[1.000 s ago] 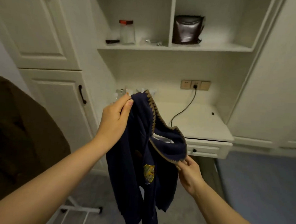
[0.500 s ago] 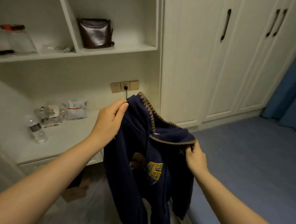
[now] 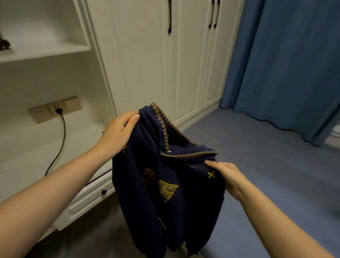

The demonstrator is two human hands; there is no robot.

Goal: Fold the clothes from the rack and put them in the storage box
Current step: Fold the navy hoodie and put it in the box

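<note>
A navy hooded sweater with brown zigzag trim on the hood and a yellow patch on the chest hangs in the air in front of me. My left hand grips its left shoulder, and my right hand grips its right shoulder beside a small yellow cross stitch. The body and sleeves dangle below my hands, over the edge of a blue bed. No rack or storage box is in sight.
A white desk with a drawer stands at the left, with a wall socket and black cable above it. White wardrobe doors fill the middle back. A blue curtain hangs at the right.
My view has swung right, from the desk and shelves toward the wardrobe, curtain and bed. Both hands have kept hold of the sweater and carried it that way, spreading its shoulders wider.
</note>
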